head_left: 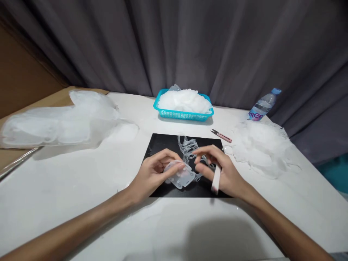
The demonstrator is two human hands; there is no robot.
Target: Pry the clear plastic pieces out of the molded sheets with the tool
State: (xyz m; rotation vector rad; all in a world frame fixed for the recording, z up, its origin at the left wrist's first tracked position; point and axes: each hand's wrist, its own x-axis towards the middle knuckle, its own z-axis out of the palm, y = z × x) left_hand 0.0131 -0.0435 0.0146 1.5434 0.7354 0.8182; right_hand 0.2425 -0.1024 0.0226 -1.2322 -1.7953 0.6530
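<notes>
Two bare hands work over a white table. The left hand [154, 172] pinches one translucent flat piece [182, 179] between thumb and fingers; the piece has small holes and rounded corners, and is held tilted at the middle of the view. The right hand [224, 166], just beside it, has its thumb and forefinger curved towards each other with a gap between them, while one white strip-like tool [216, 177] is tucked in the hand, its lower end pointing towards the wearer; what kind of tool it is, I cannot tell.

Under both hands lies one black mat [160, 145]. On it, behind and between the hands, is one loose tangle of clear strands [190, 145], too interlaced to count.

Just beyond the mat's far right corner lies one pair of pink-handled snips [224, 137], blades pointing left. Further right spreads one heap of wispy translucent scraps [266, 148], and behind it stands one bottle [262, 105] with a blue cap, partly filled with clear liquid.

Behind the mat sits one turquoise basket [185, 115], piled above its rim with whitish translucent pieces [185, 101], too many to count. Far left, a large clear plastic bundle [49, 125] rests partly on brown cardboard [24, 61]. One grey curtain [163, 43] hangs across the back.
</notes>
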